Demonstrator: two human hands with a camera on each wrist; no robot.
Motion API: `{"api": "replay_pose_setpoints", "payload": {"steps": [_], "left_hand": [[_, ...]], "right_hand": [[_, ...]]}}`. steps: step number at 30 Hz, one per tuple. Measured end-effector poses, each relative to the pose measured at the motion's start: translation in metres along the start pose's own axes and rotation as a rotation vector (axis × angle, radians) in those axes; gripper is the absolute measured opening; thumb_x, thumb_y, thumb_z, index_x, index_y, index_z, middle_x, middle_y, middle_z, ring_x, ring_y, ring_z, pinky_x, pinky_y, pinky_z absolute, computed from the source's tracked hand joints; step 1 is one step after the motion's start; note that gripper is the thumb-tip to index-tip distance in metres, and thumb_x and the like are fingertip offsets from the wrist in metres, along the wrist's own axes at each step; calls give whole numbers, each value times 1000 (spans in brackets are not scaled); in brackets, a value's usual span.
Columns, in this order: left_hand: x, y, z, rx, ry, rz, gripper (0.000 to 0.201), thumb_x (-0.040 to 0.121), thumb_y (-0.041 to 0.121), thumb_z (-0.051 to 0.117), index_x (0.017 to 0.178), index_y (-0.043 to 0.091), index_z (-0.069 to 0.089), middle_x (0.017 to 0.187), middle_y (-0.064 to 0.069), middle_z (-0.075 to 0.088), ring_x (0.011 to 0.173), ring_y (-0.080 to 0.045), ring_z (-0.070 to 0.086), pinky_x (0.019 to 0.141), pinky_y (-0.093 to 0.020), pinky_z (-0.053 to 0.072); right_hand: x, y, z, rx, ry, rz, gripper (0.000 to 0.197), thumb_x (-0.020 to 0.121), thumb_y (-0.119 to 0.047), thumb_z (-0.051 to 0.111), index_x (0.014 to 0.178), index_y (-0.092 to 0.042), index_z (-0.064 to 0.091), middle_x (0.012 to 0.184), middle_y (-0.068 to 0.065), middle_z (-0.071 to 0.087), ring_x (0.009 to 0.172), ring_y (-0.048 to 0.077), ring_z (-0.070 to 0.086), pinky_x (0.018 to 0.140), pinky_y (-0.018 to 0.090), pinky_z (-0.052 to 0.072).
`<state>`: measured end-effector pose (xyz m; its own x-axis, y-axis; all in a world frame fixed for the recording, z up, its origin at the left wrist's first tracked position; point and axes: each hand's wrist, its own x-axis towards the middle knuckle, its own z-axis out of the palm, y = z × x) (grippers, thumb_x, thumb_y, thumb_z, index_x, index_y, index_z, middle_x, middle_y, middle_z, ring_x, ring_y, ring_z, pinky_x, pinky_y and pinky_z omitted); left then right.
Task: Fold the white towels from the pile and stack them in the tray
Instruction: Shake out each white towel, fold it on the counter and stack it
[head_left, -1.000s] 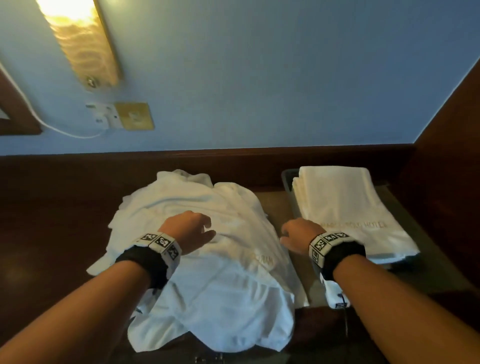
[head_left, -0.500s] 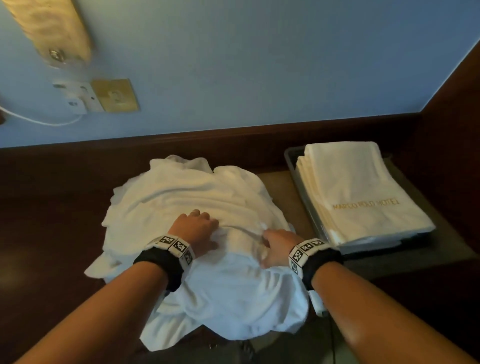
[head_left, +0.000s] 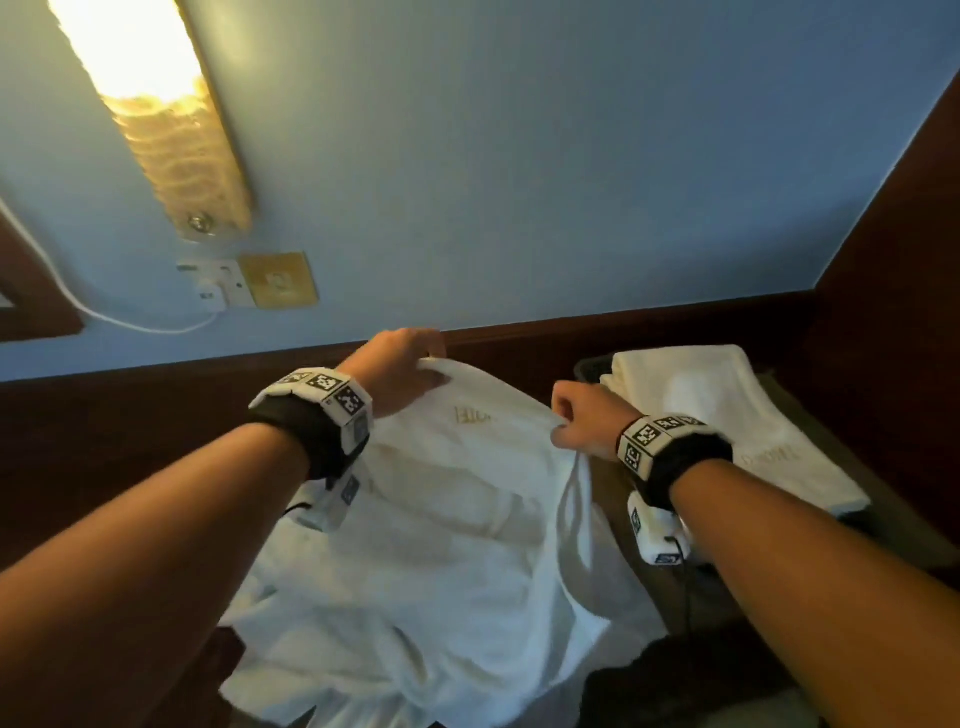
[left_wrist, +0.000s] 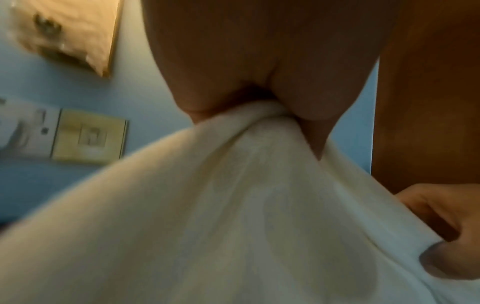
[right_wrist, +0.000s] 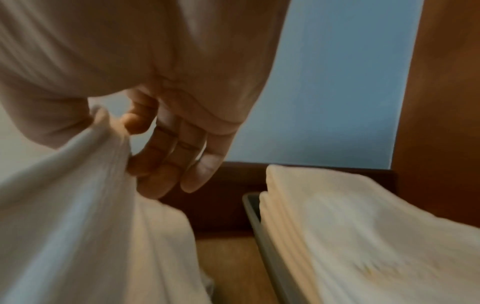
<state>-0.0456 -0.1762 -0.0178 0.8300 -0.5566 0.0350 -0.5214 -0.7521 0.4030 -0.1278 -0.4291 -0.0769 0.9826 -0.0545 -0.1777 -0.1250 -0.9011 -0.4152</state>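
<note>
Towel (head_left: 467, 467) lifted off the near pile (head_left: 415, 649) | my left hand (head_left: 395, 364) and right hand (head_left: 582, 421) each pinch its top edge, spreading it to fold | tray (right_wrist: 253, 214) at right holds folded stack (head_left: 727, 415)

Left hand (head_left: 397, 364) and right hand (head_left: 584, 423) raised, each pinching the top edge of one white towel (head_left: 467, 519), gold lettering near that edge. Towel hanging down over the pile (head_left: 363, 665) on the dark table (head_left: 104, 467). To the right, folded towels (head_left: 727, 415) stacked in the tray (head_left: 589, 366). Behind, a blue wall (head_left: 519, 156), a lit lamp (head_left: 156, 104), a socket (head_left: 213, 283) with a white cable (head_left: 104, 317), a brass plate (head_left: 278, 280).
</note>
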Motion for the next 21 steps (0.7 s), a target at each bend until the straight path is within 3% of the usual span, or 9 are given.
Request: {"api": "replay_pose_setpoints", "payload": {"steps": [4,8,10,12,14,15,18,21], "left_hand": [[-14,9,-70,49,99,105,14,90,25,70,83,24,58,85,-2,61,81,-28,59,73,-34,48],[-44,6,-130,81,206,184,16,91,27,69,80,25,57,87,-2,60,84,-25,58,75,-33,44],[-63,1,-158,88,278,212,17,92,26,68,80,22,57,82,1,58,80,-21,56,73,-31,39],[-84,-9,-187,85,332,215,19,93,25,68,78,21,57,74,4,54,76,-20,55,70,-31,38],[-105,-24,-216,113,365,206,23,93,27,68,74,24,55,71,7,52,74,-20,56,68,-33,39],[-115,-33,-230,130,381,207,26,93,29,68,71,29,53,73,7,54,76,-21,58,68,-34,40],[-148,-54,-270,167,435,219,30,93,34,66,69,36,49,81,5,56,84,-22,58,73,-38,42],[-179,-71,-301,178,509,250,22,94,32,65,76,26,55,80,4,55,83,-22,57,73,-36,38]], "right_hand": [[-14,-43,-43,-84,162,3,15,77,-23,70,82,-24,56,81,1,62,78,25,60,64,30,44],[-32,-95,-67,-84,311,-15,18,82,-18,64,67,-21,54,72,1,58,79,29,59,63,29,44],[-43,-124,-76,-34,373,-61,27,87,-15,60,61,-21,55,65,-3,55,74,24,56,57,25,40],[-58,-160,-86,1,458,-141,25,93,-16,56,70,-20,64,69,-6,59,74,17,55,56,20,35],[-73,-198,-95,32,566,-218,22,97,-19,53,90,-20,74,82,-6,64,78,13,57,61,22,36],[-80,-216,-99,26,609,-242,21,98,-20,53,93,-20,73,85,-5,65,79,13,58,64,23,35],[-93,-259,-103,-70,658,-235,17,96,-21,54,84,-18,67,81,3,67,75,23,60,64,28,40],[-100,-290,-91,-181,585,-131,27,92,-21,57,66,-26,51,73,-1,57,73,25,56,66,29,41]]}}
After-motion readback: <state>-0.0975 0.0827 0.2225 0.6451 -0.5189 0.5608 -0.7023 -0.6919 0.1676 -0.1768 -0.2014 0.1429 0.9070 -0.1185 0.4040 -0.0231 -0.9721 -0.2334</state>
